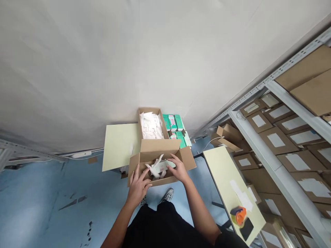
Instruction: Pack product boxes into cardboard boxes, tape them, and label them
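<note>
Below the wall stands an open cardboard box [159,145], flaps spread, at the near edge of the table. Crumpled white paper strips [156,168] and a pale white-green packet [163,166] lie inside it. My left hand [138,182] rests over the box's near left edge, fingers spread, fingertips near the paper. Inside the right part of the box, my right hand [179,168] curls its fingers on the right end of the packet. Its fingertips are partly hidden.
Behind sits a carton [152,125] full of white paper pieces, beside green boxes [178,122] on the pale table [120,144]. At right, a side table [219,165] holds an orange tape dispenser [240,216] and a dark phone-like object [246,229]. Shelves [276,165] hold cartons.
</note>
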The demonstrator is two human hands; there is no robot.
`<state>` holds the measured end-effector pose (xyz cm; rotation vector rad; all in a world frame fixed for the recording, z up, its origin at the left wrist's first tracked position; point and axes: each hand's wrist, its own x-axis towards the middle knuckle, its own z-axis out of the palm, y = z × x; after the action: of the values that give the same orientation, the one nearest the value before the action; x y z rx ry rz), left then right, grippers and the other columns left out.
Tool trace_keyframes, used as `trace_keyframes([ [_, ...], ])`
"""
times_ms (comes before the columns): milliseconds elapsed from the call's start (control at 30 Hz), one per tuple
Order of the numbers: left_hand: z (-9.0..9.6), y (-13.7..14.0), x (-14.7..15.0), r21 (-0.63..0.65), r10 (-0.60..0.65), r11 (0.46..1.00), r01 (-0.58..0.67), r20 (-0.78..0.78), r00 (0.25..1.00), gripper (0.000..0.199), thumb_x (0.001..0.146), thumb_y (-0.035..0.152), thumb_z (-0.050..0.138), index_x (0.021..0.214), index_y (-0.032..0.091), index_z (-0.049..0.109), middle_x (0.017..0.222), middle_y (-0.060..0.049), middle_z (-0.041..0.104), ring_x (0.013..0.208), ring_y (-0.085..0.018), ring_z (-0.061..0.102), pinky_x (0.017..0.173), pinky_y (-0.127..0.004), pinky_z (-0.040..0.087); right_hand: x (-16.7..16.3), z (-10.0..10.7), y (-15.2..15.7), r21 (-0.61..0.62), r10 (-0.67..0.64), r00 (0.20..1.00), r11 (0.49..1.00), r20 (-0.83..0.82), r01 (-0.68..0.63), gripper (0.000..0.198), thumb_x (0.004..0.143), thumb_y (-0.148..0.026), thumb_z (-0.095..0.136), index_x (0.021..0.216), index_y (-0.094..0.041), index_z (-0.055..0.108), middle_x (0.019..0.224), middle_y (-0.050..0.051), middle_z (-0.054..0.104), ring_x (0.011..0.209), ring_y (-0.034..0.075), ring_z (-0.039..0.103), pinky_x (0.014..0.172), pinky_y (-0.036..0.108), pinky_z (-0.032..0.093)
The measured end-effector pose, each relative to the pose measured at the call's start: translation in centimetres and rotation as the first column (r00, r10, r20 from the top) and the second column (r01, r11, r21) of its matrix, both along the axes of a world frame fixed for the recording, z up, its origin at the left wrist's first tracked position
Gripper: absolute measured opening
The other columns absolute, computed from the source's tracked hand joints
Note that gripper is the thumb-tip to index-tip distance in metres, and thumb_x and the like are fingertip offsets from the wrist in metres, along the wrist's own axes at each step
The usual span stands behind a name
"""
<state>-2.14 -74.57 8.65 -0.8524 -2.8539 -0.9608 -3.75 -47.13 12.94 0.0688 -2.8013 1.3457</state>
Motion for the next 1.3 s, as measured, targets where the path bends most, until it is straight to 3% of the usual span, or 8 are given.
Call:
trace_keyframes([
  [100,-0.2,1.0,0.0,-0.014,-0.048,0.999,0.048,-0.006,0.999,0.02,0.094,0.03,0.062,0.083,0.026,0.078,0.155,0.0,0.055,0.159,-0.044,0.011,0.117,-0.068,0.031,2.3,0.0,1.5,-0.032,-0.086,0.996,0.996,-0.013,0.085,0.035,0.093,-0.033,0.066,0.126,-0.025,0.072,0.149,0.012,0.059,0.137,0.028,0.058,0.115,0.046,0.047],
  [267,-0.5,4.3,-0.1,-0.055,-0.142,0.989,0.14,-0.023,0.99,0.024,0.095,0.031,0.06,0.079,0.025,0.077,0.154,-0.002,0.056,0.159,-0.044,0.008,0.117,-0.068,0.031,5.1,0.4,5.0,-0.004,-0.2,0.977,0.98,-0.079,0.2,0.04,0.093,-0.032,0.066,0.132,-0.025,0.069,0.156,0.012,0.052,0.143,0.028,0.052,0.118,0.046,0.044],
  [433,-0.4,10.3,0.7,-0.1,-0.253,0.964,0.247,-0.055,0.966,0.025,0.096,0.031,0.059,0.079,0.025,0.076,0.155,0.0,0.055,0.16,-0.043,0.007,0.118,-0.07,0.028,8.5,0.5,10.3,0.004,-0.296,0.946,0.954,-0.134,0.299,0.045,0.094,-0.032,0.066,0.139,-0.026,0.065,0.16,0.011,0.047,0.147,0.029,0.047,0.121,0.048,0.041],
  [600,-0.1,17.8,2.8,-0.125,-0.343,0.936,0.33,-0.093,0.935,0.024,0.095,0.032,0.061,0.079,0.025,0.077,0.152,-0.003,0.058,0.159,-0.045,0.009,0.116,-0.071,0.032,14.4,0.3,17.5,-0.003,-0.421,0.898,0.905,-0.128,0.424,0.046,0.094,-0.034,0.065,0.14,-0.027,0.064,0.16,0.011,0.047,0.148,0.03,0.045,0.122,0.051,0.04],
  [867,0.0,30.7,6.9,-0.119,-0.547,0.837,0.535,-0.117,0.829,0.02,0.092,0.032,0.064,0.078,0.025,0.077,0.152,-0.002,0.058,0.158,-0.046,0.011,0.114,-0.072,0.035,25.8,0.5,29.1,-0.008,-0.635,0.767,0.771,-0.088,0.637,0.054,0.093,-0.036,0.065,0.146,-0.027,0.058,0.162,0.011,0.044,0.151,0.03,0.042,0.123,0.054,0.037],
  [1033,0.0,38.6,8.8,-0.134,-0.675,0.737,0.662,-0.105,0.73,0.013,0.088,0.03,0.069,0.079,0.026,0.078,0.151,-0.001,0.059,0.158,-0.046,0.014,0.113,-0.071,0.038,31.8,0.9,34.5,-0.015,-0.763,0.638,0.643,-0.103,0.766,0.055,0.093,-0.036,0.064,0.147,-0.026,0.058,0.161,0.012,0.045,0.15,0.031,0.042,0.123,0.054,0.037],
  [1167,0.0,43.6,9.0,-0.122,-0.756,0.655,0.746,-0.102,0.647,0.014,0.089,0.031,0.068,0.081,0.026,0.079,0.152,-0.003,0.058,0.159,-0.043,0.009,0.116,-0.07,0.036,34.5,0.2,36.9,-0.034,-0.842,0.529,0.535,-0.107,0.844,0.054,0.094,-0.037,0.062,0.147,-0.025,0.058,0.161,0.012,0.046,0.149,0.03,0.044,0.122,0.054,0.039],
  [1300,-0.1,47.8,7.3,-0.112,-0.826,0.564,0.818,-0.097,0.556,0.015,0.09,0.034,0.068,0.084,0.027,0.08,0.153,-0.003,0.057,0.16,-0.041,0.006,0.119,-0.069,0.034,34.8,-0.8,38.1,-0.039,-0.893,0.436,0.442,-0.114,0.896,0.054,0.095,-0.038,0.062,0.147,-0.026,0.057,0.161,0.011,0.045,0.149,0.03,0.044,0.122,0.054,0.038],
])
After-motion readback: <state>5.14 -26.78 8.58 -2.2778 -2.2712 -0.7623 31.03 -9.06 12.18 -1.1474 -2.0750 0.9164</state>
